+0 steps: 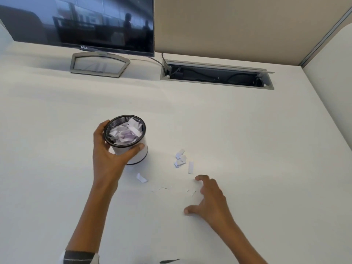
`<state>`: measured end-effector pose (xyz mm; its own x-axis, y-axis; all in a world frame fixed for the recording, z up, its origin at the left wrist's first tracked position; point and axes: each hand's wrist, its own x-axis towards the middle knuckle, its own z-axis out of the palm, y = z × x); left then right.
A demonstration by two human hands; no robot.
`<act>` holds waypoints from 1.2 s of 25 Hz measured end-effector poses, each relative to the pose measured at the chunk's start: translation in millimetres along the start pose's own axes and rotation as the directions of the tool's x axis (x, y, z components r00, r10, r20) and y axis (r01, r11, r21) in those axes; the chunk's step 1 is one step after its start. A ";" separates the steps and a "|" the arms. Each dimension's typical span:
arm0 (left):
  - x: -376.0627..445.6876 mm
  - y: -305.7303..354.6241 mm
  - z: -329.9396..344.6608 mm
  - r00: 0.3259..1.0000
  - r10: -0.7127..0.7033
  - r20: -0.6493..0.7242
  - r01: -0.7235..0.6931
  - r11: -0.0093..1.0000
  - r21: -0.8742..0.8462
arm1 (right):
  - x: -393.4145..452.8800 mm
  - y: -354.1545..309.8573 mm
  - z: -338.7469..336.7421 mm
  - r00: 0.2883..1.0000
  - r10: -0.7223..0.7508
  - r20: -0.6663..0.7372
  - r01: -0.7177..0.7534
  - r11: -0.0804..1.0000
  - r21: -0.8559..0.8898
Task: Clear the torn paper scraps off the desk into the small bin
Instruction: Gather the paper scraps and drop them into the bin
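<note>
One small bin [131, 147] stands on the tabletop [247, 130], heaped with scraps too many to count. About five larger paper scraps [181, 159] lie loose, plus several tiny slivers [163, 188]. One monitor [85, 23]. Two hands.

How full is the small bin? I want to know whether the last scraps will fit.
Mostly full: the small bin, gripped by the left hand, holds paper scraps heaped close to its rim, with a little room above them.

This is an office cubicle. A white desk [228, 121] meets beige fabric partition panels [228, 25] with a metal corner trim. A Dell monitor [85, 21] stands on it, beside an open cable tray [215, 75] recessed into the surface, holding dark cords.
</note>
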<state>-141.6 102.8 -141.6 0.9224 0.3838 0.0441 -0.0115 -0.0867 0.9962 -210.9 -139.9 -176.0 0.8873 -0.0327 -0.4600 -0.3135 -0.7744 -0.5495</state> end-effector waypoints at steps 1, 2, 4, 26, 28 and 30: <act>1.7 -1.9 -3.5 1.000 -0.008 -0.022 0.008 1.000 -0.007 | 0.1 -3.4 10.2 0.999 -0.047 0.006 0.047 0.999 -0.022; 3.7 -3.2 -6.7 0.999 -0.017 -0.040 0.017 1.000 -0.017 | 2.7 -8.0 17.2 0.997 -0.079 0.011 0.079 0.997 0.012; 9.9 -4.2 -12.3 0.997 -0.034 -0.066 0.032 0.999 -0.037 | 12.5 -21.0 25.1 0.995 -0.096 0.016 0.091 0.980 0.179; 57.5 -27.7 48.7 0.989 -0.024 0.145 -0.008 0.977 0.215 | 36.4 -58.9 41.3 0.902 -0.430 -0.034 0.425 0.900 -0.099; 58.9 -29.5 44.1 0.982 -0.071 0.174 0.030 0.974 0.225 | 39.3 -56.8 41.0 0.911 -0.408 -0.057 0.407 0.913 -0.041; 57.2 -33.3 33.2 0.971 -0.134 0.200 0.076 0.959 0.274 | 41.8 -54.9 40.7 0.935 -0.348 -0.064 0.353 0.932 0.083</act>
<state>-75.6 97.0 -174.7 0.9739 0.2006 -0.1058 0.1649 -0.3058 0.9377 -170.3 -73.0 -193.4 0.9606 0.1988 -0.1943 -0.0072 -0.6809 -0.7323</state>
